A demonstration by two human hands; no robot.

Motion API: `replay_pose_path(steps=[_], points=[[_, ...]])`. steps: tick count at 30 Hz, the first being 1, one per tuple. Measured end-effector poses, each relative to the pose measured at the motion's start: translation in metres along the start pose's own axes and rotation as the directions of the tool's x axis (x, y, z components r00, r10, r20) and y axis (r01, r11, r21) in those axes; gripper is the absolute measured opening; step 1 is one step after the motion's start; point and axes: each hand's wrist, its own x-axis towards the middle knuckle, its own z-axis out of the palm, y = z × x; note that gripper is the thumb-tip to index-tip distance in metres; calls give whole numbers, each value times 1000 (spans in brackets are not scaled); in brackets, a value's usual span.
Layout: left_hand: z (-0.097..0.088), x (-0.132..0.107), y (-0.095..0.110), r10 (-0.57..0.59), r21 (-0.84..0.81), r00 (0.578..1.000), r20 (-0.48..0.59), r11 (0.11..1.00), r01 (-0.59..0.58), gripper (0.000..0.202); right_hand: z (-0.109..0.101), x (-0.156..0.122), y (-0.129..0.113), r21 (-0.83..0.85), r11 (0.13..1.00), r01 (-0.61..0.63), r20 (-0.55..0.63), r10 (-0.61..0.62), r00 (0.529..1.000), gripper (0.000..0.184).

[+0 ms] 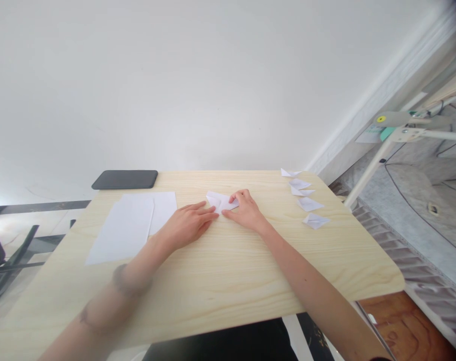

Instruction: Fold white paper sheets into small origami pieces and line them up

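Observation:
A small white folded paper [219, 199] lies on the table between my two hands. My left hand [190, 224] comes in from the left with its fingers stretched out, their tips resting on the paper's near left part. On the other side, my right hand [247, 210] is closed in a pinch at the paper's right end, thumb at the lower edge and bent forefinger above. Its other fingers are curled and partly hidden. Part of the paper is covered by my fingertips.
White paper sheets [120, 228] overlap on the left of the wooden table [220, 286]. A dark phone-like slab [125, 179] lies at the back left corner. Several folded white paper pieces [310, 203] form a row at the right. A wall [212, 100] borders the back edge.

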Motion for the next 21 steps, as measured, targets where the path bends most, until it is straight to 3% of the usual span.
replay_pose_path(steps=[21], points=[[-1,0,0,-20,-14,1000,25,1000,20,31,3,-1,0,-60,998,11,-24,-12,1000,36]])
